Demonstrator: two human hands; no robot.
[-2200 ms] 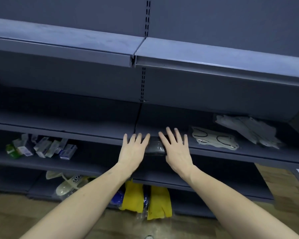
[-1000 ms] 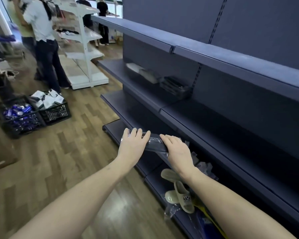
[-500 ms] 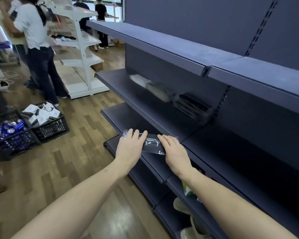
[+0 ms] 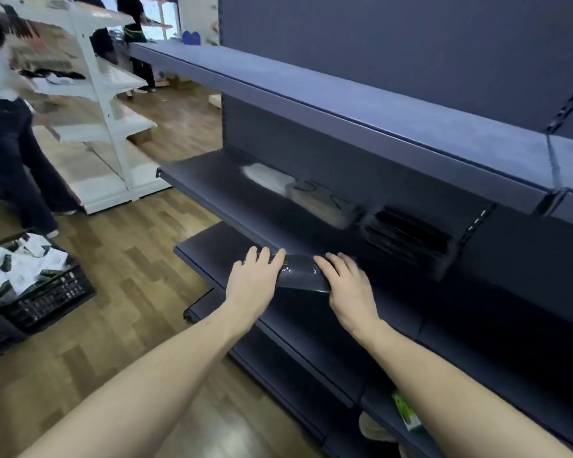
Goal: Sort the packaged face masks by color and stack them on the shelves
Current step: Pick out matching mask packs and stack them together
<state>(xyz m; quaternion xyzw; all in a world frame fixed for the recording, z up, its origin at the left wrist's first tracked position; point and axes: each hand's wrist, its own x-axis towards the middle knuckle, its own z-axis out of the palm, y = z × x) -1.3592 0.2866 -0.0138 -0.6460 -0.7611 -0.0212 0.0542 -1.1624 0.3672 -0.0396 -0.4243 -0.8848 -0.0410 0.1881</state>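
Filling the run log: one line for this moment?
left hand + right hand: hold dark mask pack | black stack ahead on shelf

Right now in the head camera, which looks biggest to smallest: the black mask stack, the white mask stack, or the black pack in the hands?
1. black mask stack
2. black pack held by the left hand and right hand, partly covered
3. white mask stack, though it is blurred and farthest away, so truly unsure.

A long dark blue shelving unit (image 4: 361, 104) with a slotted back panel is seen on the right. The floor (image 4: 139, 259) is laid with brown wood-look planks. White shelving (image 4: 106, 94) stands further back, and daylight is admitted through a window (image 4: 169, 18) behind.
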